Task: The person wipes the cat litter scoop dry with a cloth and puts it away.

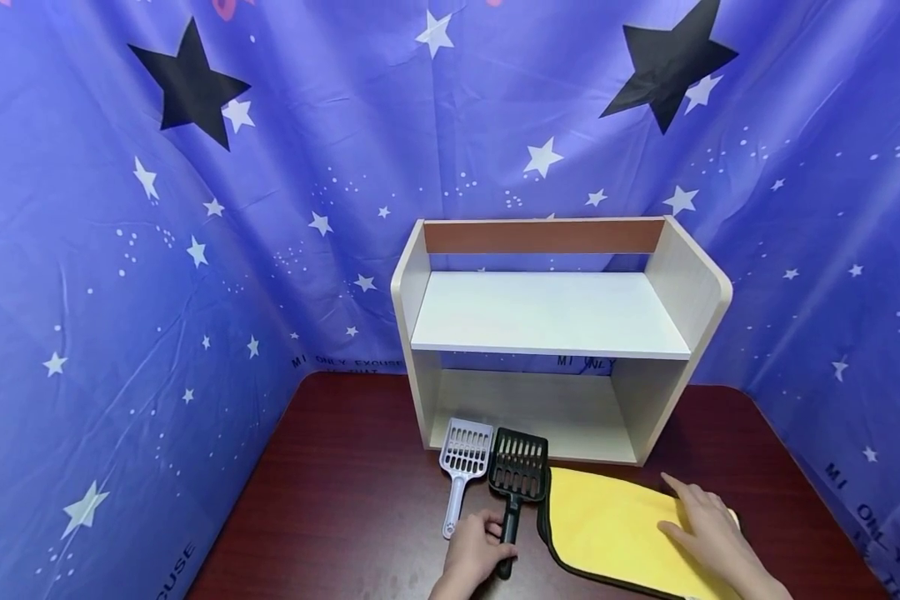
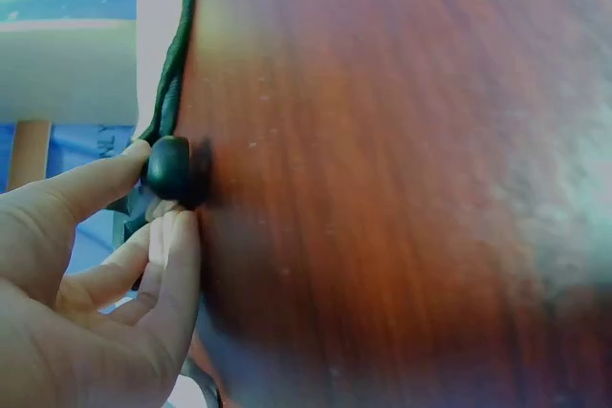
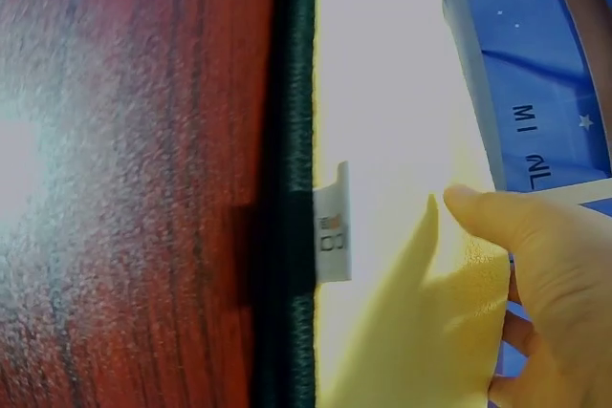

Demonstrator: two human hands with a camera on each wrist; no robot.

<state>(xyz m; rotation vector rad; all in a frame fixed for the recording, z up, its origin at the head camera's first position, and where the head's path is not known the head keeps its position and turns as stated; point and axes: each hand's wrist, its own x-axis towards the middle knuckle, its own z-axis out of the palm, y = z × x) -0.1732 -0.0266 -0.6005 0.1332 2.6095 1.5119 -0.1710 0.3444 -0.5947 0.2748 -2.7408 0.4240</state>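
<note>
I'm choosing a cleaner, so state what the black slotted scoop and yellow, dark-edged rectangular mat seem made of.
Black slotted scoop: probably glossy plastic; its rounded handle end catches a highlight. Yellow, dark-edged mat: likely soft matte fabric, given its slightly grainy surface and white edge label; fibre unclear.

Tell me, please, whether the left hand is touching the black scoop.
Touching: the left wrist view shows the left hand pinching the black scoop by its handle, between thumb and fingers.

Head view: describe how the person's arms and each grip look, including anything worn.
Left grip and right grip are plain human hands, ungloved, with no rings or markings visible. The arms, cut off by the lower edge, show no sleeves or cables.
</note>
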